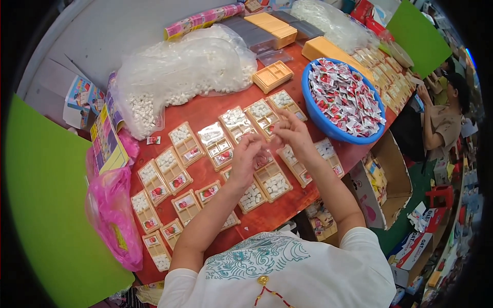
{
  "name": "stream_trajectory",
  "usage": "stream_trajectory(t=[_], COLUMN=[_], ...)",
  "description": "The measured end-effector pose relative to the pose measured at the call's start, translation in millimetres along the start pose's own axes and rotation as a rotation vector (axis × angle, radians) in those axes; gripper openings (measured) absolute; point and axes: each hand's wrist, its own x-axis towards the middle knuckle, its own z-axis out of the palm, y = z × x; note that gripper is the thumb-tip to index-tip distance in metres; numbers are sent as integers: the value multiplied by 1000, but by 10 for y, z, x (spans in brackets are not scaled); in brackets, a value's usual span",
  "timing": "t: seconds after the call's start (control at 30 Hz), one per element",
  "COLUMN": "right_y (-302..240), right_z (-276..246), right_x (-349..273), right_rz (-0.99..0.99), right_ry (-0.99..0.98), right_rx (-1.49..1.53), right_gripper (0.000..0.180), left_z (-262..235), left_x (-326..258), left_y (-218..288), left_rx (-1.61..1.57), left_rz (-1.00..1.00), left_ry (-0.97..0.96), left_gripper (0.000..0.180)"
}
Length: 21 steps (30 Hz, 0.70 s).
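A clear bag (179,72) of white pellets lies left of the blue basin (314,115), which is heaped with red-and-white sachets (346,97). Nearer, about seventeen tan divided trays (172,172) hold pellets and sachets, long axes pointing away. Left hand (245,160) and right hand (291,132) pinch something too small to identify, beside the basin.

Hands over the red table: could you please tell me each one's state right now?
Left hand: fingers curled, contents cannot be told.
Right hand: fingers pinched together, contents cannot be told.
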Motion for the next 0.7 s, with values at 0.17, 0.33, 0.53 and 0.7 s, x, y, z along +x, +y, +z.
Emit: stream_trajectory(t=[0.17, 0.33, 0.53, 0.7], right_y=[104, 284, 560, 594], right_z=[-246, -452, -585, -555], right_x=[625, 931, 1051, 1003], right_rz=[38, 120, 107, -65], right_ry=[82, 16, 47, 105], right_rx=[-58, -155, -442, -770], right_gripper=[51, 51, 48, 42], left_z=[-214, -255, -233, -226], left_x=[271, 313, 443, 630], left_y=[-54, -15, -42, -123], left_rx=[687, 1710, 1919, 1998], left_rz=[351, 656, 626, 573], left_ry=[132, 6, -54, -102], left_gripper=[41, 48, 49, 52])
